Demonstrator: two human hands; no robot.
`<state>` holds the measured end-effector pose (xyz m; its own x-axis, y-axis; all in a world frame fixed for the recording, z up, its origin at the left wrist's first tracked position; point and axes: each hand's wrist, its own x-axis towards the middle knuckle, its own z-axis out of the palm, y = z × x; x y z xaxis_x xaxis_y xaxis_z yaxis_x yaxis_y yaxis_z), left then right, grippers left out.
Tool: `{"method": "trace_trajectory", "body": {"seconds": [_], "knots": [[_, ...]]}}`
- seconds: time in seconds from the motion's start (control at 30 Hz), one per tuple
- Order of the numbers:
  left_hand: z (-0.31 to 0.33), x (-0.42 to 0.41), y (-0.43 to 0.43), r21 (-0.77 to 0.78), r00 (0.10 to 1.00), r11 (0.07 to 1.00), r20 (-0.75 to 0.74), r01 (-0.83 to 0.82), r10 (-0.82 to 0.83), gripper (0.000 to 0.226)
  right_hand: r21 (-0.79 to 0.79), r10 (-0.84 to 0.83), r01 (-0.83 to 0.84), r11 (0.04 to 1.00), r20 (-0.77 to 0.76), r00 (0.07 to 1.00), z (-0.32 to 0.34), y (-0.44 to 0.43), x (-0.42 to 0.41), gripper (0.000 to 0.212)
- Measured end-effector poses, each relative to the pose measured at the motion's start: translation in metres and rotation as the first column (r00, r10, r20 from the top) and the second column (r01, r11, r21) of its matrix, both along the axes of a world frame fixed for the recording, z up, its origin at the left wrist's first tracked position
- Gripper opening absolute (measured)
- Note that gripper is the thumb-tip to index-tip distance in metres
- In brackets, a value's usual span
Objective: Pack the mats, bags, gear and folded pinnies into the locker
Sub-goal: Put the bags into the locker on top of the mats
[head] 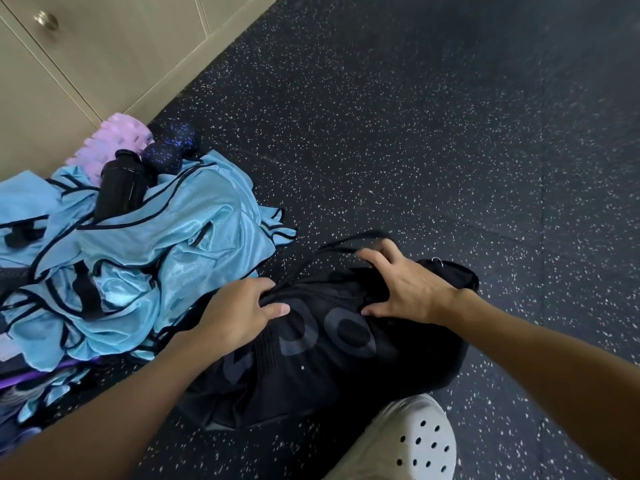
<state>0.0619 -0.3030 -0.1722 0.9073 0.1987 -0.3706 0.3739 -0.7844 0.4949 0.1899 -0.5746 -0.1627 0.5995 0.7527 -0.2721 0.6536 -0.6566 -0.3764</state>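
From the head camera, a dark speckled rubber floor (433, 140) runs up to beige locker doors (104, 53) at the top-left corner. A black bag (329, 362) lies on the floor near the bottom edge. The left hand (235, 313) and right hand (412, 289) each clutch its bunched upper fabric. Blue pinnies (180, 230) are heaped just left of the bag.

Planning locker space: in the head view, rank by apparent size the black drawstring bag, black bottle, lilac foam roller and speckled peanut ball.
1. black drawstring bag, also nearest
2. lilac foam roller (partly hidden) and black bottle: alike
3. speckled peanut ball
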Motion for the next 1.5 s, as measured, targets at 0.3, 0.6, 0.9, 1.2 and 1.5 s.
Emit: {"method": "trace_trajectory", "body": {"seconds": [0.3, 0.6, 0.9, 1.2, 1.5], "knots": [[0.021, -0.017, 0.022, 0.161, 0.968, 0.986, 0.236, 0.046, -0.084, 0.050, 0.185, -0.189, 0.191, 0.964, -0.025, 0.982, 0.024, 0.026, 0.001, 0.114], [0.015, -0.026, 0.012, 0.214, 0.938, 0.974, 0.315, 0.075, -0.142, 0.043, -0.170, -0.050, 0.137, 0.976, 0.436, 0.899, -0.002, 0.029, -0.031, 0.072], [0.015, -0.033, 0.019, 0.147, 0.963, 0.985, 0.239, 0.093, -0.126, 0.046, -0.350, 0.202, -0.148, 0.925, 0.123, 0.972, 0.009, 0.011, -0.037, 0.103], [0.014, -0.035, 0.021, 0.111, 0.949, 0.992, 0.303, 0.057, -0.088, 0.045, -0.201, 0.018, -0.010, 0.979, 0.039, 0.999, 0.005, 0.019, -0.056, 0.125], [0.034, -0.054, 0.006, 0.101, 0.901, 0.994, 0.428, 0.032, -0.072, 0.041, -0.182, 0.062, -0.037, 0.983, 0.135, 0.989, 0.004, 0.024, -0.075, 0.064]]}}
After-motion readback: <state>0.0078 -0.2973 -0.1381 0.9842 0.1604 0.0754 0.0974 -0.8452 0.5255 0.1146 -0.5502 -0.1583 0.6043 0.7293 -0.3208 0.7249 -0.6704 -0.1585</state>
